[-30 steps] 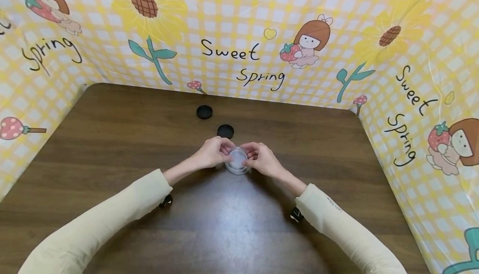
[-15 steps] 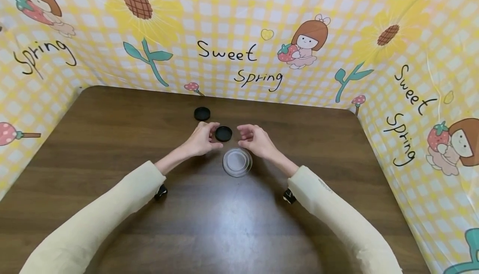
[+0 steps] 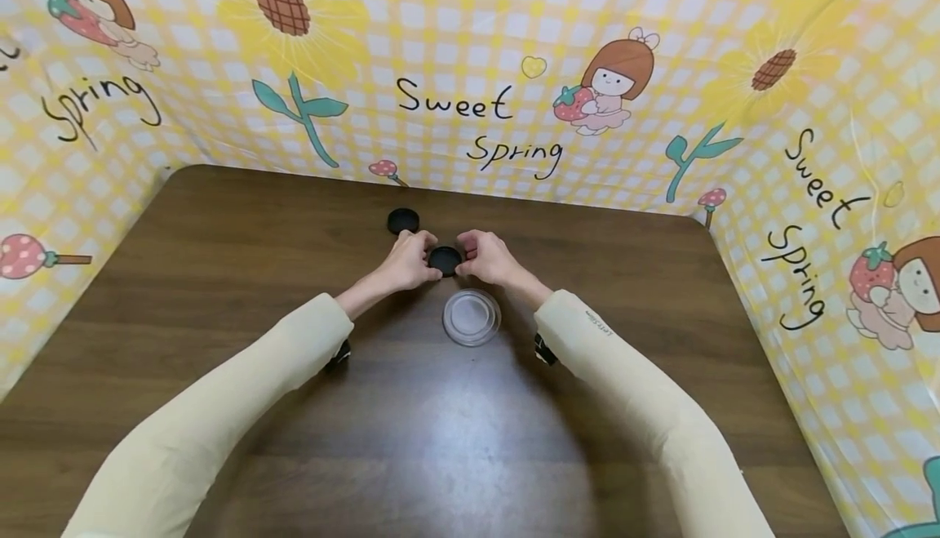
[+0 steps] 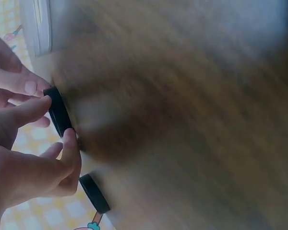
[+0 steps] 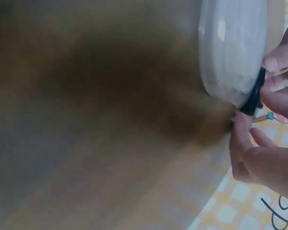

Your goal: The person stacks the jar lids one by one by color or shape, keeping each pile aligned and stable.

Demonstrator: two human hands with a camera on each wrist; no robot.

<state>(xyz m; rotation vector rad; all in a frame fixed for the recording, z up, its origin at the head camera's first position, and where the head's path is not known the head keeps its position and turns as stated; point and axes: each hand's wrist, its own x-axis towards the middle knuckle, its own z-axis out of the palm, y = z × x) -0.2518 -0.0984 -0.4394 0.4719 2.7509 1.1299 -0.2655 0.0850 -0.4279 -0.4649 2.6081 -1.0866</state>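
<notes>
A shallow black round lid (image 3: pixel 444 261) lies on the table between both hands, its hollow side up. My left hand (image 3: pixel 407 262) grips its left edge, the thumb at the near side and fingers at the far side. From the right, my right hand (image 3: pixel 489 259) pinches the same lid. The left wrist view shows the lid (image 4: pixel 60 113) edge-on between thumb and fingertips. Just nearer to me sits a clear round container (image 3: pixel 471 317), which no hand touches; its side (image 5: pixel 233 48) looks translucent in the right wrist view.
A second black round lid (image 3: pixel 403 220) lies farther back, close behind the left hand. The brown wooden table (image 3: pixel 294 440) ends at a yellow-checked cloth wall (image 3: pixel 455 48) at the back and sides.
Both hands have left the clear container and moved away from me to the nearer black lid. The right hand has since closed in from the right, so both now hold the lid.
</notes>
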